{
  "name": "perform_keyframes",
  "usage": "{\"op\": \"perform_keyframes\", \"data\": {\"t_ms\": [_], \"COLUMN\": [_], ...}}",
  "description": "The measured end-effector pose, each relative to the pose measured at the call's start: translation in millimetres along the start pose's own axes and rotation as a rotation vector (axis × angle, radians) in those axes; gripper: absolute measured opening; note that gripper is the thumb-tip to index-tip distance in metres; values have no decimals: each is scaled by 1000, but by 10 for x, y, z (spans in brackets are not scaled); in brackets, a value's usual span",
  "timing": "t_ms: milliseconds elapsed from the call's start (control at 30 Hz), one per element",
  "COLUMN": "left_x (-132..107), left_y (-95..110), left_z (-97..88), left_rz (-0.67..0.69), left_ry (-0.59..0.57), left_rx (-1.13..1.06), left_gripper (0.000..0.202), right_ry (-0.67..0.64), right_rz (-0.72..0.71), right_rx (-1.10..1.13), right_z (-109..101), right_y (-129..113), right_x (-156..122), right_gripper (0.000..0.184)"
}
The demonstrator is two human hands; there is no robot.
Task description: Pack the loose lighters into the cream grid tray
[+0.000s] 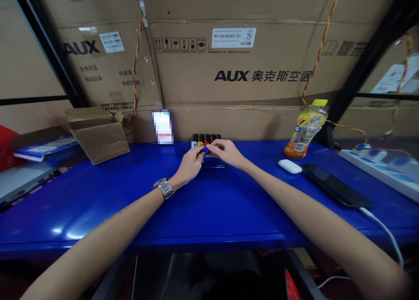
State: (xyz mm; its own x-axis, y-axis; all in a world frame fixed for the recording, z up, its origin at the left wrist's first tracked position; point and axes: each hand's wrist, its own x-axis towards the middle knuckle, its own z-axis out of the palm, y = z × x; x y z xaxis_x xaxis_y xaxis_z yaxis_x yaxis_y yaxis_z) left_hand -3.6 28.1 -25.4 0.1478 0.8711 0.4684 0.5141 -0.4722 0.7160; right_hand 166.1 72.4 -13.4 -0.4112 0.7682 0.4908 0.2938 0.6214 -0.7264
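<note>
Both my hands meet over the middle of the blue table (137, 204). My left hand (190, 163), with a metal watch on its wrist, and my right hand (225, 152) pinch a small blue lighter (205, 150) between their fingertips. Just below them a dark blue flat thing (214, 163) lies on the table. Right behind the hands stands a row of several lighters (205, 138) in different colours, upright against the cardboard wall.
A brown open carton (98, 134) sits at the left, a white card (163, 126) beside it. On the right are a yellow-capped drink bottle (306, 129), a white earbud case (290, 166) and a black phone (335, 185) on a white cable. Big AUX cardboard boxes (262, 64) form the back wall.
</note>
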Motion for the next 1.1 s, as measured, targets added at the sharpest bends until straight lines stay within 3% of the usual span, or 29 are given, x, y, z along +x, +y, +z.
{"op": "perform_keyframes", "data": {"t_ms": [133, 267, 367, 633, 800, 1000, 1100], "left_x": [-10, -28, -45, -92, -81, -22, -2], "left_y": [-8, 7, 10, -59, 39, 74, 77], "left_z": [0, -11, -9, 4, -33, -39, -18], "left_rz": [80, 24, 76, 76, 17, -55, -113], "left_ry": [-1, -31, -107, -233, -220, -8, 20], "left_rx": [-10, 76, 229, 384, 230, -20, -236], "left_gripper": [41, 36, 25, 20, 19, 18, 14], "right_ry": [10, 228, 331, 197, 159, 159, 160], "right_rz": [-11, -3, 3, 42, 36, 29, 35], "right_rx": [63, 114, 44, -116, -187, -185, -186], "right_z": [16, -152, -290, -298, -267, -257, -255], "right_y": [29, 158, 306, 550, 511, 469, 487], "right_x": [30, 56, 49, 29, 7, -10, -7], "right_gripper": [36, 37, 38, 21, 18, 20, 21]}}
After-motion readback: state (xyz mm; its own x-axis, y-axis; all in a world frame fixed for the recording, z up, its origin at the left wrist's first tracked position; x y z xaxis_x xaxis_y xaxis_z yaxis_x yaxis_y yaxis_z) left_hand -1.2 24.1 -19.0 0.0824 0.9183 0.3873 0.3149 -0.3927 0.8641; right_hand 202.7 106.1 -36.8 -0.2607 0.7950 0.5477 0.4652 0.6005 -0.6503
